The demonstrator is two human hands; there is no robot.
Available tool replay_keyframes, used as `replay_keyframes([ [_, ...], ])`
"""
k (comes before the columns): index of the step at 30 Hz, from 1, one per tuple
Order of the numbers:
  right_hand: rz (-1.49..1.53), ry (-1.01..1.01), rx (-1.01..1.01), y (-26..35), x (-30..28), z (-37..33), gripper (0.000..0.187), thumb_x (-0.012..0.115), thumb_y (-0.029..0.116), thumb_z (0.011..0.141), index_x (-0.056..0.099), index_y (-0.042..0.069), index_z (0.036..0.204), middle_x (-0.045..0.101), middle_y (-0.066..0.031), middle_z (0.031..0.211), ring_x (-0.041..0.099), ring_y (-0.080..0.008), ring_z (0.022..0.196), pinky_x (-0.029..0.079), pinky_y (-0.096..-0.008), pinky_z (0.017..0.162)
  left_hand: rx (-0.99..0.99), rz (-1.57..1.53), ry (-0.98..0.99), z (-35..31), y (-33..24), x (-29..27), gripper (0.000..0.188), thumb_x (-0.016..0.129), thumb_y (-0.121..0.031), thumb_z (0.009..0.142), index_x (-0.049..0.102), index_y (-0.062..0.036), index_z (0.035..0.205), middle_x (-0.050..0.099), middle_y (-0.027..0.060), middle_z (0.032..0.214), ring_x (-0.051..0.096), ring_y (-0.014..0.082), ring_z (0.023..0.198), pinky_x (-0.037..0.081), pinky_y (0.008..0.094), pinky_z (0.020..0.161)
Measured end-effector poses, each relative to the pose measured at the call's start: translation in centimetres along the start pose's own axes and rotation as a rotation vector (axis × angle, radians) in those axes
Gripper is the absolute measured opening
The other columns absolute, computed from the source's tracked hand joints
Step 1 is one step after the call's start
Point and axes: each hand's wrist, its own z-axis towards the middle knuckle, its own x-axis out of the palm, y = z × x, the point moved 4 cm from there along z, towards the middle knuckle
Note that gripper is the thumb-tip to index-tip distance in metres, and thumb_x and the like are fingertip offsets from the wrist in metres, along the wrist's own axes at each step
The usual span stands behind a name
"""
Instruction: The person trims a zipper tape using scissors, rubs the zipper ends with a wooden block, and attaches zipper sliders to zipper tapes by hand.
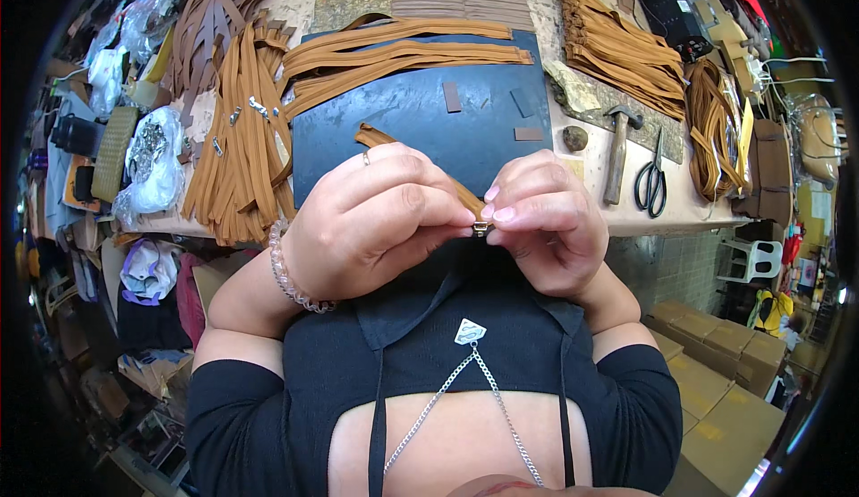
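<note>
Both hands meet at the near edge of the dark work board point(358, 157). My left hand point(380, 215) is closed, thumb and fingertips pinching at a small shiny metal zipper slider point(480, 228). My right hand point(550, 224) pinches the same slider from the other side. A tan zipper strip point(466, 196) runs from the slider up behind my left hand, and its far end point(369, 134) shows past the knuckles. The fingers hide how the strip sits in the slider. Farther back on the board lie long tan zipper strips point(412, 52) and small brown leather pieces point(452, 97).
Left of the board is a heap of tan zippers point(237, 139) with metal sliders on it. To the right lie a hammer point(617, 152), black-handled scissors point(656, 184), a round stone-like lump point(574, 138) and a zipper bundle point(617, 50). Cardboard boxes point(725, 407) stand below right.
</note>
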Motion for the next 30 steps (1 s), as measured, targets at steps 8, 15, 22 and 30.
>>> replay_keyframes([
  [8, -0.018, 0.153, -0.073, 0.1, 0.3, 0.2, 0.032, 0.078, -0.005, 0.077, 0.067, 0.007, 0.104, 0.067, -0.0079, 0.094, 0.065, -0.0258, 0.084, 0.052, -0.0359, 0.077, -0.027, -0.030, -0.002, -0.2, 0.0, 0.1, 0.020, 0.079, -0.004, 0.078, 0.067, -0.0058, 0.094, 0.067, 0.0083, 0.088, 0.066, 0.0272, 0.079, 0.052, 0.0353, 0.071],
  [15, 0.143, 0.062, 0.064, -0.5, 1.2, 0.3, 0.029, 0.081, -0.005, 0.074, 0.066, 0.005, 0.096, 0.067, -0.0068, 0.087, 0.066, -0.0247, 0.080, 0.052, -0.0355, 0.073, -0.228, -0.271, -0.035, -0.6, 0.7, 1.6, 0.016, 0.071, 0.004, 0.080, 0.061, -0.0036, 0.089, 0.061, 0.0094, 0.085, 0.060, 0.0273, 0.078, 0.048, 0.0335, 0.072],
  [22, 0.136, 0.028, 0.048, -1.4, 1.4, -0.2, 0.025, 0.077, -0.007, 0.079, 0.065, 0.004, 0.099, 0.067, -0.0083, 0.091, 0.065, -0.0235, 0.083, 0.052, -0.0325, 0.076, -0.311, -0.392, -0.099, -1.5, 2.3, 2.8, 0.015, 0.068, 0.004, 0.086, 0.059, -0.0038, 0.094, 0.059, 0.0081, 0.088, 0.057, 0.0236, 0.081, 0.046, 0.0322, 0.075],
  [30, 0.477, -0.153, 0.150, -2.3, 2.0, -0.8, 0.047, 0.066, -0.015, 0.087, 0.041, 0.007, 0.120, 0.059, -0.0160, 0.111, 0.062, -0.0214, 0.097, 0.052, -0.0294, 0.082, -0.198, -0.307, -0.189, -1.2, 2.1, 1.4, 0.012, 0.065, -0.001, 0.093, 0.057, -0.0035, 0.103, 0.059, 0.0103, 0.100, 0.058, 0.0203, 0.091, 0.046, 0.0317, 0.084],
])
